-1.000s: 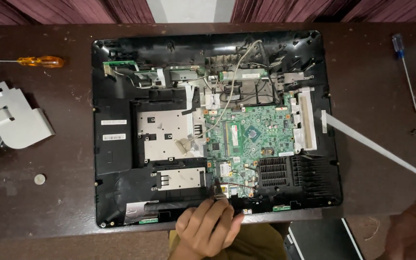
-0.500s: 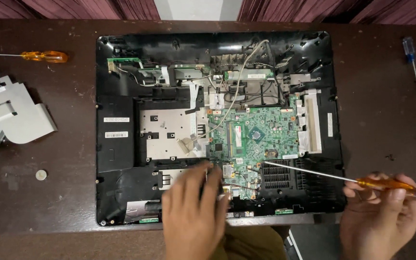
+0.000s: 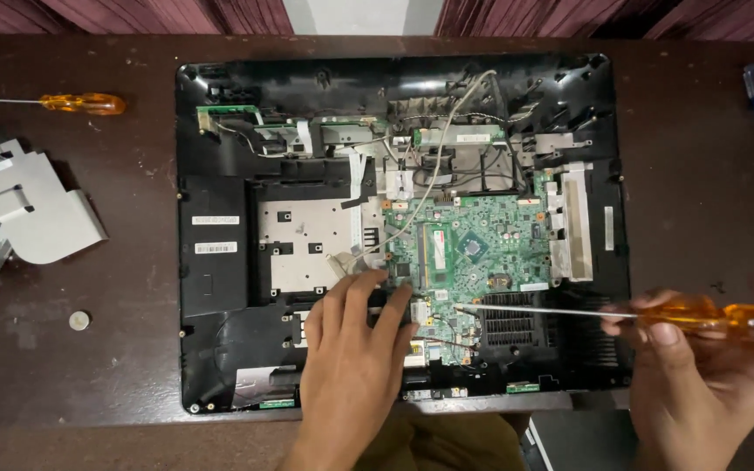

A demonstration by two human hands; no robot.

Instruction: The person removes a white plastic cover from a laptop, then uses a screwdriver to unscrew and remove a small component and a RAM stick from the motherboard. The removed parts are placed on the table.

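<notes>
Screwdriver [image 3: 621, 312] tip on the green circuit board [image 3: 473, 253], lower centre of frame.
Your right hand [image 3: 709, 366] grips its orange handle; left hand [image 3: 355, 349], fingers spread, presses beside the tip. Keep the shaft square so it doesn't slip.

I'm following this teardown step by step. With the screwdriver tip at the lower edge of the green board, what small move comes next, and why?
Probably seat the tip in a screw there and turn. The right hand holds the orange-handled screwdriver with its shaft nearly flat and its tip at the green circuit board, while the left hand rests on the open computer case beside it. The screw itself is too small to see.
</notes>
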